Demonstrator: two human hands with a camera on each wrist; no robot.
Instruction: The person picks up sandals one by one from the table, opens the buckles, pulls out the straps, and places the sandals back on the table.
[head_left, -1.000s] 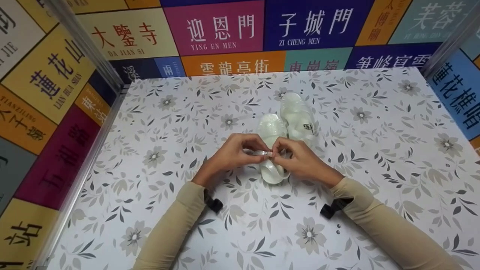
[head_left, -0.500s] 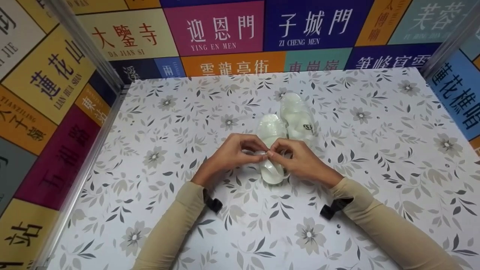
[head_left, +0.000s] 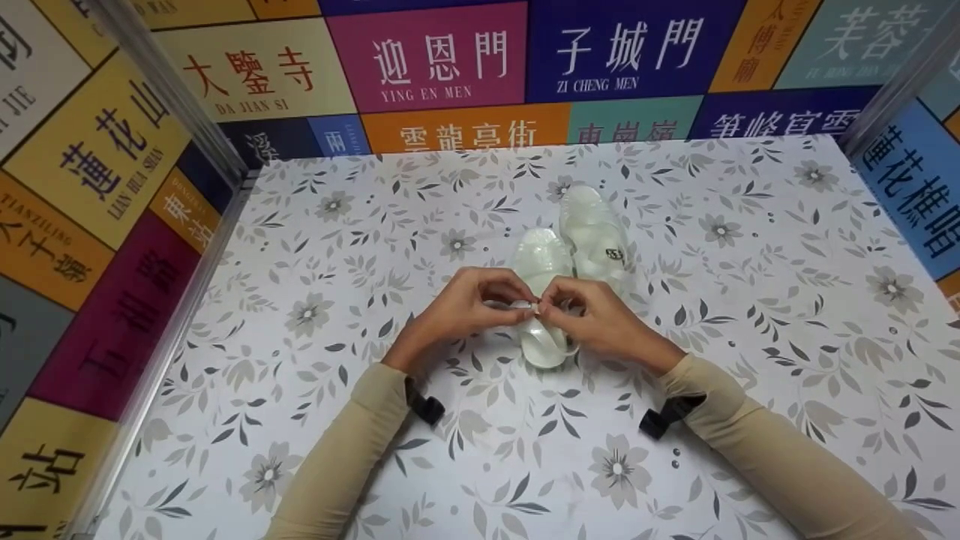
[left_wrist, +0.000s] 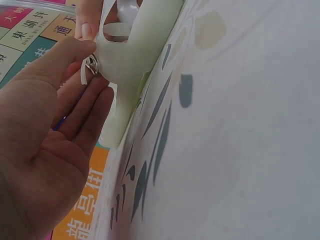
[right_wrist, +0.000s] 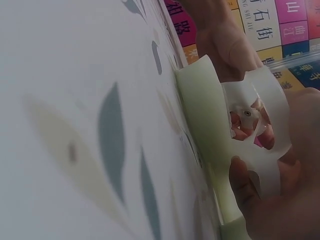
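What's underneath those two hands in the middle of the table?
The left hand and right hand pinch a clear strap of the near jelly sandal, which lies on the floral table. Its middle is covered by the hands; the second sandal lies just beyond.

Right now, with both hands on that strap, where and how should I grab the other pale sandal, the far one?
Probably by the sole's edges near its closer end, coming from above on the right side. The far sandal lies flat on the table, close beside the near sandal that the left hand and right hand pinch; its right edge looks unobstructed.
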